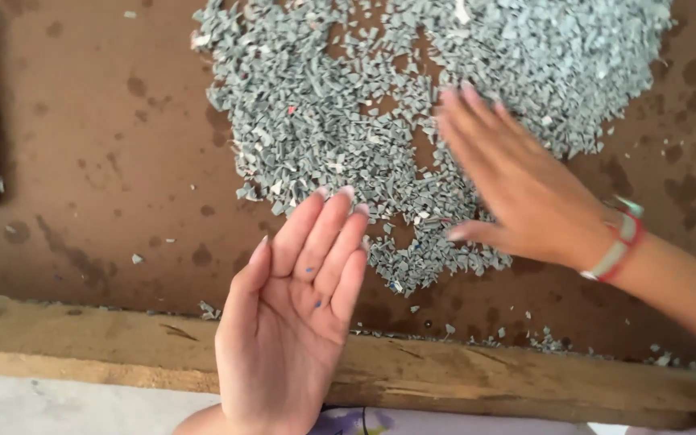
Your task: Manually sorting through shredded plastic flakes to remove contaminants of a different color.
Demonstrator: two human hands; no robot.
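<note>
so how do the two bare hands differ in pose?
The left hand is palm up with tiny blue flecks on it, at the edge of the grey plastic chip pile. The right hand is palm down on the chips and wears a red-and-white wristband. Both are open and flat.

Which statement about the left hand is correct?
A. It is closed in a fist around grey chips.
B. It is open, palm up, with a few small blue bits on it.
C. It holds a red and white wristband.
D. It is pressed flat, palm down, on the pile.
B: the left hand lies open with the palm facing up and tiny blue specks on it, beside the pile of grey chips; the right hand is the one over the pile.
</note>
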